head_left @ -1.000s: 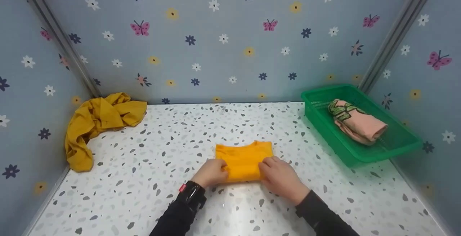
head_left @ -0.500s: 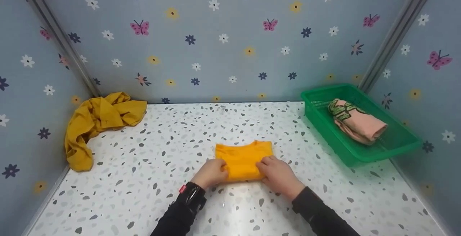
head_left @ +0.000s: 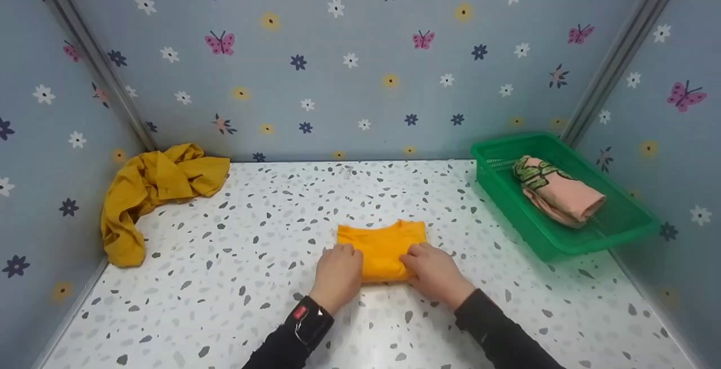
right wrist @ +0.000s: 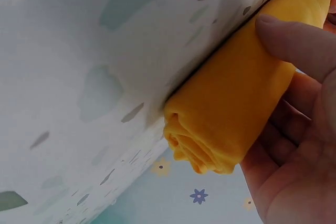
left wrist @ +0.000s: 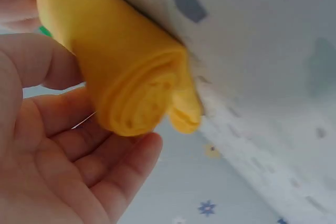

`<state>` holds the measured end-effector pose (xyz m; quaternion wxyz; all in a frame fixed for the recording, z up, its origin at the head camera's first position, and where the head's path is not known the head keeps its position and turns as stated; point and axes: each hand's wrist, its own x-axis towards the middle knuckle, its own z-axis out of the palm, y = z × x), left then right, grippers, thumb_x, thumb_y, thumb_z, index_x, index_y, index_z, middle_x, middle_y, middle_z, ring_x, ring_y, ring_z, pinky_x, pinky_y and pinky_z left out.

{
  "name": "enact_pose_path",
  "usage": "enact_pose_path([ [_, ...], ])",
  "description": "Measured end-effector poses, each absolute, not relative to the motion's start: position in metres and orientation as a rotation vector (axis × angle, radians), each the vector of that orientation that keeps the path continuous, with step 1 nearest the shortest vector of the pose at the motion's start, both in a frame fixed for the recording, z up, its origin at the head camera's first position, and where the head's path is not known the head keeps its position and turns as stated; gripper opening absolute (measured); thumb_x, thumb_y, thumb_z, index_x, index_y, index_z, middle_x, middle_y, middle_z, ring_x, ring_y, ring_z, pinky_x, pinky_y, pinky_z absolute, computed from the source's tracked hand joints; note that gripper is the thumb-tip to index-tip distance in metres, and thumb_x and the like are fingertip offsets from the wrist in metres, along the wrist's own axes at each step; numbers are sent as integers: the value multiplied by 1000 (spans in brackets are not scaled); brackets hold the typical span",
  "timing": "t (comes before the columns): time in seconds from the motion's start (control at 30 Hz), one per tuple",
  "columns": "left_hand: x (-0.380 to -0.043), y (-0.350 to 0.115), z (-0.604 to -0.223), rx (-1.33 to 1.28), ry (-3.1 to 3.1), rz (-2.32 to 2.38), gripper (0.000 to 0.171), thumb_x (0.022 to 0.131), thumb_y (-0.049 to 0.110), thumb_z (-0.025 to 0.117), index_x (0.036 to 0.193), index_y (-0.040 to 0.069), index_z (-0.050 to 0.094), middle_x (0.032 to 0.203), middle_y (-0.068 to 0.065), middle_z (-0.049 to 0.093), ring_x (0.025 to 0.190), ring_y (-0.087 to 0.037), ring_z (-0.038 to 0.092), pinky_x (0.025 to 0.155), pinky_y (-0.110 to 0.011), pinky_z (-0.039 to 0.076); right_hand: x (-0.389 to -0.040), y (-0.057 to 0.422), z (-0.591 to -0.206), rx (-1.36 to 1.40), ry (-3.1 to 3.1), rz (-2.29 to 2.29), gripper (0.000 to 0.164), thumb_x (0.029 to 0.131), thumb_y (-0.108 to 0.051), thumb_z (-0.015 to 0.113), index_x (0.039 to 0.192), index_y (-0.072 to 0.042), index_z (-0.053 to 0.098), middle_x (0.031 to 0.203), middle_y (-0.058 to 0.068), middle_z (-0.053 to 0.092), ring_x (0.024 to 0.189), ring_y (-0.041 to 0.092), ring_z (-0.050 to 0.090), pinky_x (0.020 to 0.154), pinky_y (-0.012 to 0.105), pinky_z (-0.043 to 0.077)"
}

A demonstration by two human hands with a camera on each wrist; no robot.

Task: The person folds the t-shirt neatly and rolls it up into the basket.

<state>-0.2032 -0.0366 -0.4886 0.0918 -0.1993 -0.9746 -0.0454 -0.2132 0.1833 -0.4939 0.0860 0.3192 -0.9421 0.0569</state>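
Note:
A bright yellow shirt (head_left: 383, 250), with a curved edge like a neckline at its far side, lies mid-table; its near part is rolled up. My left hand (head_left: 339, 273) holds the left end of the roll. In the left wrist view the layered spiral of the roll (left wrist: 139, 95) shows between thumb and fingers. My right hand (head_left: 436, 270) grips the roll near its right end. The right wrist view shows that thumb on the near side of the rolled cloth (right wrist: 231, 98) and the other fingers behind it. Some fingertips are hidden by fabric.
A mustard-coloured crumpled garment (head_left: 158, 189) lies in the left back corner. At the right stands a green plastic basket (head_left: 524, 228) with a folded pink garment (head_left: 563, 191) in it. Flower-patterned walls (head_left: 360, 87) enclose the speckled white table (head_left: 270, 211) at back and sides.
My left hand has turned and shifted over the left part of the roll, its knuckles now higher. The right hand has moved slightly left. The shirt has stayed almost in place.

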Motion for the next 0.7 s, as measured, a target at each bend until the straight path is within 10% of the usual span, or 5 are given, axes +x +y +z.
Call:
enact_pose_path([
  [0.7, -204, -34, -497, -686, -2884, -210, 15, 74, 1, 64, 89, 2, 62, 77, -9, 56, 69, -24, 55, 62, -36, 48, -217, 184, -497, 902, -2843, 215, 31, 77, -17, 70, 108, -13, 64, 93, -1, 54, 83, 16, 48, 75, 31, 45],
])
